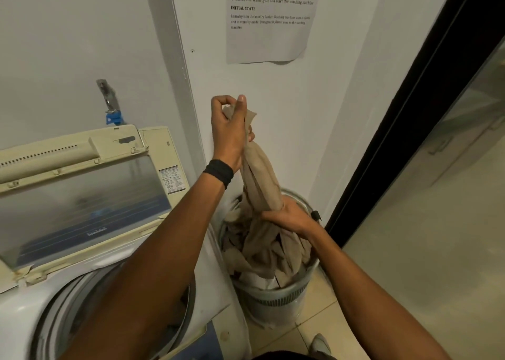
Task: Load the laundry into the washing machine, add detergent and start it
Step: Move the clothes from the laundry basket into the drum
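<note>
Beige garment [262, 179]: drawn up in a twisted length out of the laundry basket [276, 299], its lower part still bunched inside with other laundry.
Left hand [229, 130]: raised, fingers and thumb curled tight round the garment's top end; black wristband [218, 172] on the wrist.
Right hand [288, 217]: lower, over the basket, gripping the garment's middle.
Basket: pale slatted plastic, on the tiled floor [410, 264], just beside the washing machine [21, 313].
Washing machine: top-loader, lid [82, 195] raised, drum open.
Printed instruction sheet [273, 31]: on the wall above.
</note>
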The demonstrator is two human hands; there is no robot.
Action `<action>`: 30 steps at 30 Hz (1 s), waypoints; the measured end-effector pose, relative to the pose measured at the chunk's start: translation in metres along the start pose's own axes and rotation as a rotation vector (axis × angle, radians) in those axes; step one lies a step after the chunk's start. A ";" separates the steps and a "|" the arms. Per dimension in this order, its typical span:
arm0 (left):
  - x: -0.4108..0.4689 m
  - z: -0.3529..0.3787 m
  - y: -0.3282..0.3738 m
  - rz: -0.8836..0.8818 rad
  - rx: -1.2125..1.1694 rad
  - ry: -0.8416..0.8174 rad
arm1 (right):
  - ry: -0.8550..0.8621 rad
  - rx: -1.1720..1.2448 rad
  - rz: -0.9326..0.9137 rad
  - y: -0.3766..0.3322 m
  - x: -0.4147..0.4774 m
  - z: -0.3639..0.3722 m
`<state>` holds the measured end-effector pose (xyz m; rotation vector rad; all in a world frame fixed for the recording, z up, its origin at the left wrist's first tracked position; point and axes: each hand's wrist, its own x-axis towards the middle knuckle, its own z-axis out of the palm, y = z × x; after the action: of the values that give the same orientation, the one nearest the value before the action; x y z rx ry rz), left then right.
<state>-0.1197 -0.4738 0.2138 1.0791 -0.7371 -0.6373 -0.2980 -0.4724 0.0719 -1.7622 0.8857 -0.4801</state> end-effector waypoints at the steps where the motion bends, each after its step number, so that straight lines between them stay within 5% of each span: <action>1: 0.001 -0.007 -0.005 0.108 0.143 0.010 | 0.050 0.003 0.008 0.000 -0.001 -0.007; 4: -0.003 -0.027 -0.023 0.310 0.530 -0.102 | 0.179 0.049 -0.063 -0.009 0.000 -0.026; 10: -0.039 -0.020 -0.056 0.217 0.719 -0.564 | 0.318 0.133 -0.222 -0.056 0.011 -0.037; 14: -0.045 -0.015 -0.062 0.146 0.624 -0.336 | 0.316 0.088 -0.185 -0.056 0.014 -0.029; 19: -0.030 -0.017 -0.060 0.111 0.493 -0.130 | 0.013 -0.109 -0.143 -0.029 0.007 -0.027; 24: -0.026 -0.030 -0.066 0.058 0.390 -0.021 | -0.016 -0.058 -0.076 -0.011 -0.005 -0.055; 26: -0.025 -0.036 -0.069 0.055 0.403 0.027 | 0.073 -0.019 -0.090 -0.018 -0.010 -0.076; 30: -0.031 -0.035 -0.072 0.056 0.478 0.013 | 0.520 0.267 -0.256 -0.043 -0.008 -0.092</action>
<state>-0.1179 -0.4559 0.1303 1.4917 -0.9321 -0.4121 -0.3513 -0.5171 0.1462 -1.5291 0.8973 -1.2068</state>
